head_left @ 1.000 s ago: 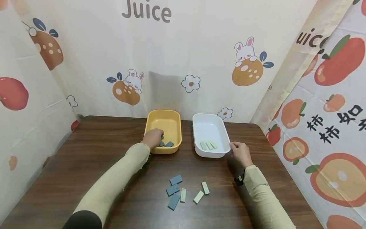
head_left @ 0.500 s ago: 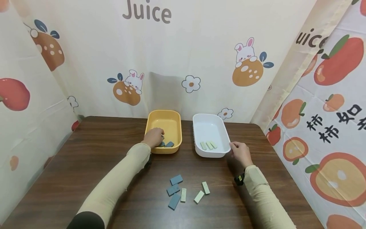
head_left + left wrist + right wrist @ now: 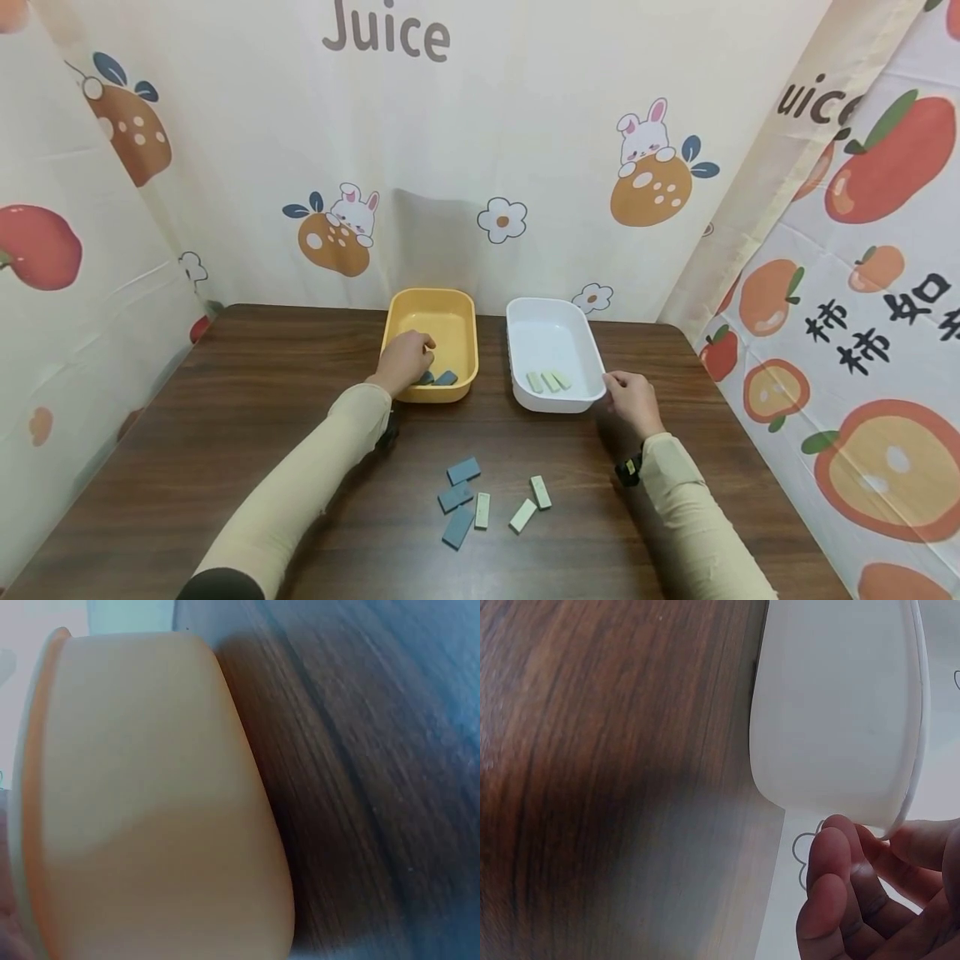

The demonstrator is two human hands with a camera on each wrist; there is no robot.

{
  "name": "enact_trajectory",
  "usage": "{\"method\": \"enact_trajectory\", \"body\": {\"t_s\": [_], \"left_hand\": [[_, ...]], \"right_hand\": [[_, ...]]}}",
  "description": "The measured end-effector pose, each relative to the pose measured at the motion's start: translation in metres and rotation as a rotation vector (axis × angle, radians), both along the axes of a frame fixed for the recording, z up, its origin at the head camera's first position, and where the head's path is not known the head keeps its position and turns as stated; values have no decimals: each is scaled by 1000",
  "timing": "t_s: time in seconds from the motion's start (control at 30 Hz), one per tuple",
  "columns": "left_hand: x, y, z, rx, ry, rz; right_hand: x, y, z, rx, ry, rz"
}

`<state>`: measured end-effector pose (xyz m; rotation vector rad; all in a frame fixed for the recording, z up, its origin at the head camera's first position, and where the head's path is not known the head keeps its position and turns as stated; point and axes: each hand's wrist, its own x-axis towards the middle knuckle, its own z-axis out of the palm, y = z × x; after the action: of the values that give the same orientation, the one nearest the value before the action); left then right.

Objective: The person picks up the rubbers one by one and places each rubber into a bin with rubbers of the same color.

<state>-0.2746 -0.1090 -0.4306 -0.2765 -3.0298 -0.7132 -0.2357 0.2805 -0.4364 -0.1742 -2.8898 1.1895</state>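
My left hand (image 3: 404, 362) reaches over the near-left rim of a yellow plastic tray (image 3: 465, 325), with index finger and thumb slightly apart and nothing showing between them. Below the fingers, blue-grey tiles (image 3: 446, 378) lie in the tray's near end, partly hidden by the hand. The left wrist view is mostly filled by the yellow tray's outer wall (image 3: 150, 765). At the near-right corner of a white plastic tray (image 3: 551, 321), my right hand (image 3: 634, 402) pinches the rim between thumb and fingers (image 3: 826, 851). Three pale green tiles (image 3: 551, 381) lie inside the white tray.
Nearer on the brown wooden table (image 3: 315, 542) lie three blue-grey tiles (image 3: 455, 497) and three pale green tiles (image 3: 522, 516). The two trays stand side by side near the table's far edge, against a printed curtain (image 3: 450, 150). Another curtain (image 3: 847, 333) runs along the right.
My left hand has lifted slightly within the yellow tray; a blue-grey tile seen at its fingertips earlier no longer shows there. My right hand stays at the white tray's corner.
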Motion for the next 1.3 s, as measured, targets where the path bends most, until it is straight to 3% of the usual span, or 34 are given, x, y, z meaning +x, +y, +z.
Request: {"method": "enact_trajectory", "body": {"t_s": [0.43,0.87,1.3], "left_hand": [[20,-4,5,51,33,37],[34,-16,5,78,128,70],[41,-31,4,102,196,144]], "right_hand": [[1,0,0,-6,4,-2],[1,0,1,-6,10,-1],[1,-1,0,3,20,-4]]}}
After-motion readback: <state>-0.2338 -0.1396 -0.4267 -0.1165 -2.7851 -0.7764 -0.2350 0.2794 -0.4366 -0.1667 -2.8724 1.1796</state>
